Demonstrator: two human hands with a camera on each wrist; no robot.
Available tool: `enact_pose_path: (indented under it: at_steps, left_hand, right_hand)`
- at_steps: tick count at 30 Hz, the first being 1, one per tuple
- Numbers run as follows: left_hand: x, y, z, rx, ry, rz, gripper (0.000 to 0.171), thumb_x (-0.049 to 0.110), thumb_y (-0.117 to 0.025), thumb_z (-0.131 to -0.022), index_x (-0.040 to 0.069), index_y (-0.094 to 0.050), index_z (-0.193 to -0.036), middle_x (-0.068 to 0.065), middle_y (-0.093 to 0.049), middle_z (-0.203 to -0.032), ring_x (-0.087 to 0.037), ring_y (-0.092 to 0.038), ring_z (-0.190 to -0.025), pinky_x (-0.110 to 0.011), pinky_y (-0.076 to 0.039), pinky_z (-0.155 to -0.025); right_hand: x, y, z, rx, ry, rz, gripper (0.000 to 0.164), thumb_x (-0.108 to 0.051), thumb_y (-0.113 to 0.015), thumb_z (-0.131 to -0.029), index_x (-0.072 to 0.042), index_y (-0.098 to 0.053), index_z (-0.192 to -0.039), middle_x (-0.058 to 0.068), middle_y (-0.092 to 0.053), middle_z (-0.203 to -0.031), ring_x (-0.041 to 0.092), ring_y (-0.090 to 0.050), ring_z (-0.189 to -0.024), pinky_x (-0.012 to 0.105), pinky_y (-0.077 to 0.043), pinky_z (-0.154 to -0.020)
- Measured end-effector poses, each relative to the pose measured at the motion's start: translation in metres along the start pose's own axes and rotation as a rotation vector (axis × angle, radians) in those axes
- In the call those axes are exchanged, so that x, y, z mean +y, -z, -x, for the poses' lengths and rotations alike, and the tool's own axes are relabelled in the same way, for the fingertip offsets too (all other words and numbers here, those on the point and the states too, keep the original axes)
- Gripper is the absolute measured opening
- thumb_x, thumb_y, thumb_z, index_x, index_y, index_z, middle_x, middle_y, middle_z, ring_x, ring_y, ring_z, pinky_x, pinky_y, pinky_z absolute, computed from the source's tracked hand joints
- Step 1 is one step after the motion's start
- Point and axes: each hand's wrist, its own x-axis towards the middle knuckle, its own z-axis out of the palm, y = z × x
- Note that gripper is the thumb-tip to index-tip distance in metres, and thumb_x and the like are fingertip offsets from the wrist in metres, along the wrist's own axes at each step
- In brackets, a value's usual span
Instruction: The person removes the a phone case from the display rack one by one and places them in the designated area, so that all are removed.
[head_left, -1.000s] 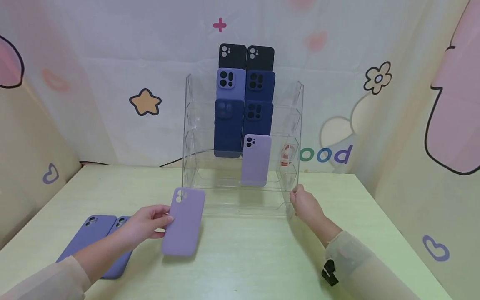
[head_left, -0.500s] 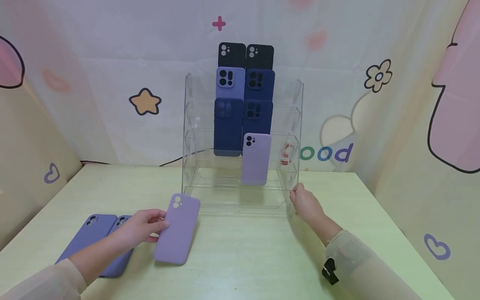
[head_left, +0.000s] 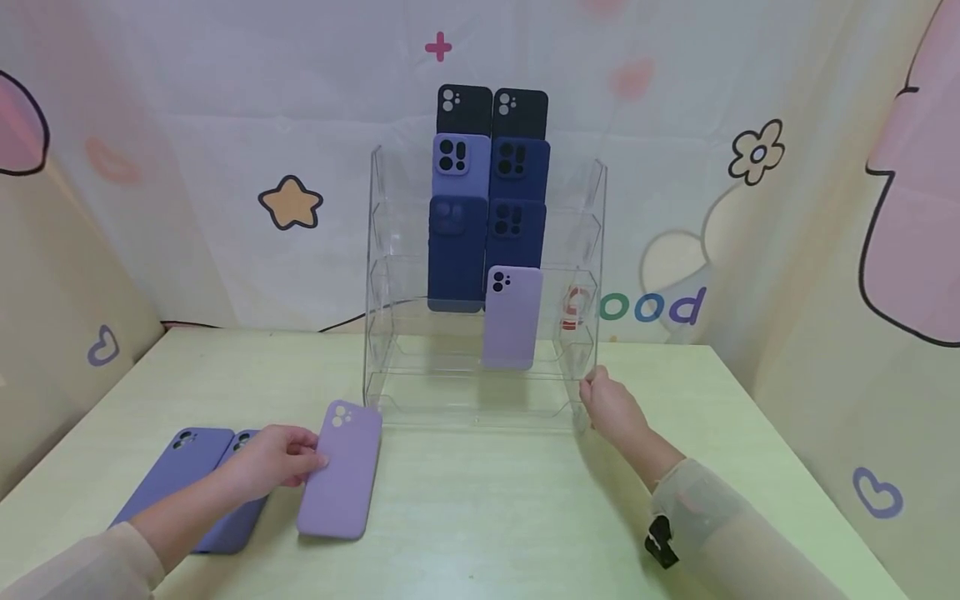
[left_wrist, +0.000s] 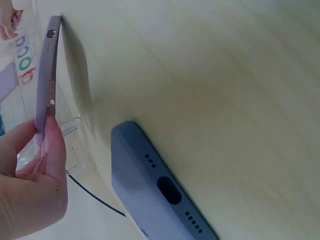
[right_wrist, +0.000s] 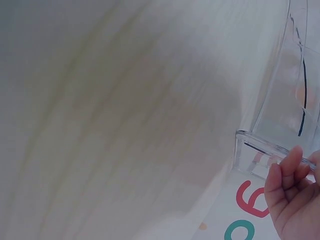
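Observation:
In the head view my left hand (head_left: 277,458) pinches a lilac phone case (head_left: 341,475) by its left edge, thumb on its back. The case leans tilted just above or against the table, left of a clear acrylic tiered rack (head_left: 598,208). Through the left wrist view the same phone case (left_wrist: 45,75) appears edge-on, with its port cutout. My right hand (head_left: 615,408) grips the rack's lower right side edge; the right wrist view shows the fingers (right_wrist: 287,170) at that clear panel. Another lilac phone case (head_left: 513,321) stands in a lower tier.
Higher tiers hold black phone cases (head_left: 465,108), a violet-blue one (head_left: 461,179) and navy ones (head_left: 457,267). Two blue-violet phone cases (head_left: 180,467) lie on the table (head_left: 480,517) beneath the left forearm. A patterned curtain (head_left: 225,167) stands behind the table.
My left hand has carried the lilac phone case left and down toward the table's front, away from the rack. The right hand keeps its place on the rack.

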Motion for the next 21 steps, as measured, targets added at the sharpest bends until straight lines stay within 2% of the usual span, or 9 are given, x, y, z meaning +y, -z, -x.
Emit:
enact_pose_path:
  at_steps: [5,9,12,16,21]
  left_hand:
    - [-0.006,0.002,0.000,0.016,-0.053,-0.161,0.024,0.011,-0.069,-0.082,-0.008,-0.063,-0.095,-0.001,-0.058,-0.069,-0.014,-0.053,-0.061,-0.027,-0.047,-0.054]
    - [-0.006,0.000,0.003,0.026,-0.032,-0.282,0.023,0.017,-0.073,-0.079,-0.001,-0.066,-0.091,0.001,-0.055,-0.061,-0.013,-0.049,-0.052,-0.026,-0.040,-0.047]
    - [-0.003,-0.002,0.006,0.032,0.008,-0.357,0.040,0.019,-0.075,-0.077,-0.007,-0.062,-0.105,0.000,-0.060,-0.066,-0.012,-0.054,-0.052,-0.027,-0.043,-0.048]
    - [0.003,-0.004,0.008,0.030,0.044,-0.463,0.069,0.023,-0.075,-0.078,-0.010,-0.044,-0.129,-0.001,-0.064,-0.072,-0.013,-0.058,-0.053,-0.030,-0.046,-0.053]
    - [0.007,-0.004,0.009,0.028,0.065,-0.538,0.076,0.027,-0.075,-0.078,-0.006,-0.037,-0.136,0.002,-0.062,-0.067,-0.011,-0.057,-0.051,-0.033,-0.046,-0.057]
  right_hand:
    - [0.000,-0.001,0.001,0.012,0.009,0.003,0.022,-0.016,-0.037,-0.099,0.004,-0.041,-0.107,0.009,-0.051,-0.067,0.018,-0.050,-0.054,0.029,-0.040,-0.048]
    - [0.001,-0.002,0.000,0.003,0.005,-0.005,0.023,-0.016,-0.037,-0.100,0.004,-0.040,-0.108,0.009,-0.051,-0.068,0.018,-0.050,-0.055,0.028,-0.040,-0.048]
    - [0.002,-0.003,-0.001,-0.004,-0.001,-0.010,0.023,-0.017,-0.037,-0.100,0.004,-0.040,-0.108,0.009,-0.051,-0.068,0.018,-0.050,-0.055,0.028,-0.040,-0.048]
    - [0.002,-0.004,0.000,-0.001,0.002,-0.003,0.023,-0.016,-0.037,-0.100,0.004,-0.040,-0.108,0.009,-0.051,-0.068,0.018,-0.050,-0.054,0.029,-0.041,-0.048]
    - [0.002,-0.003,-0.001,-0.016,-0.011,-0.007,0.023,-0.016,-0.038,-0.100,0.004,-0.040,-0.109,0.010,-0.050,-0.070,0.019,-0.050,-0.056,0.028,-0.042,-0.049]
